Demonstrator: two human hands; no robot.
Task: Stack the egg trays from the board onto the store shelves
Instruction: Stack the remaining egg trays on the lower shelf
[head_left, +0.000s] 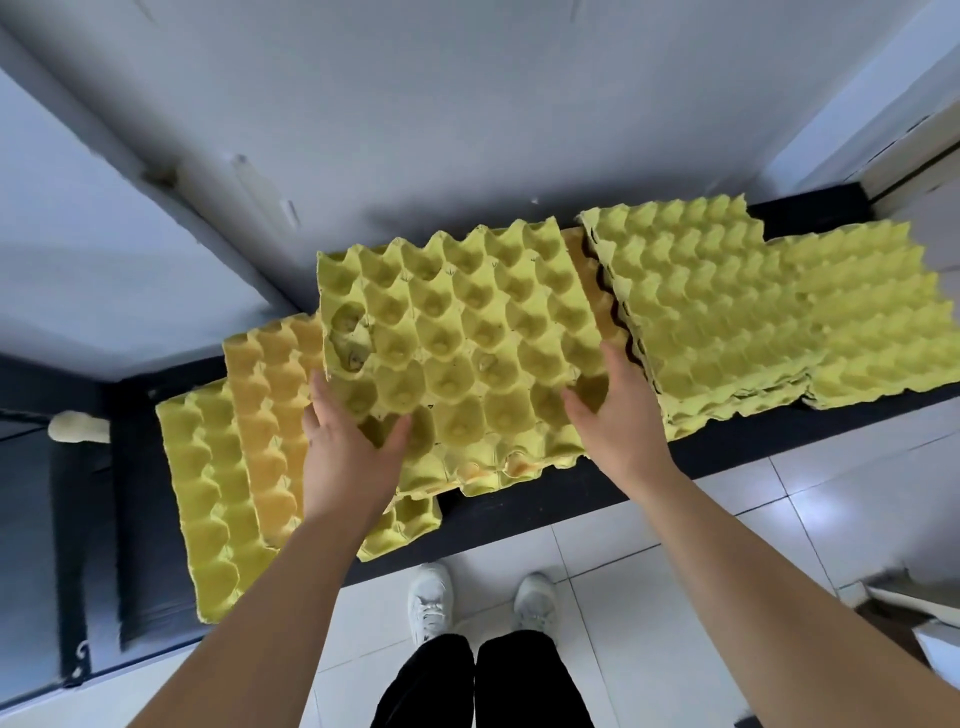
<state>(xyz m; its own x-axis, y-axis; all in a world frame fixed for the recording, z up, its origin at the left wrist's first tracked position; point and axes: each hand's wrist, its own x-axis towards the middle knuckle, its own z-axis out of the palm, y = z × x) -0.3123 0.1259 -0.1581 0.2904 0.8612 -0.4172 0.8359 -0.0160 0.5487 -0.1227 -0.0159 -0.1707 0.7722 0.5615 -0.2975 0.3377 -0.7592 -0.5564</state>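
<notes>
A yellow-green egg tray (457, 338) lies tilted on top of other trays in the middle of a dark board (519, 514). My left hand (348, 447) grips its near-left corner, thumb inside a cup. My right hand (613, 410) holds its right edge, thumb curled into a cup. Under and left of it lie an orange tray (275, 415) and another yellow tray (208, 493). To the right sits a stack of yellow trays (696, 306), with one more yellow pile (878, 327) beyond it.
A grey-white wall (467, 130) rises right behind the board. White floor tiles (779, 509) and my two white shoes (431, 597) are below. A dark cushioned surface (78, 519) lies at the left; a box corner (935, 639) shows at lower right.
</notes>
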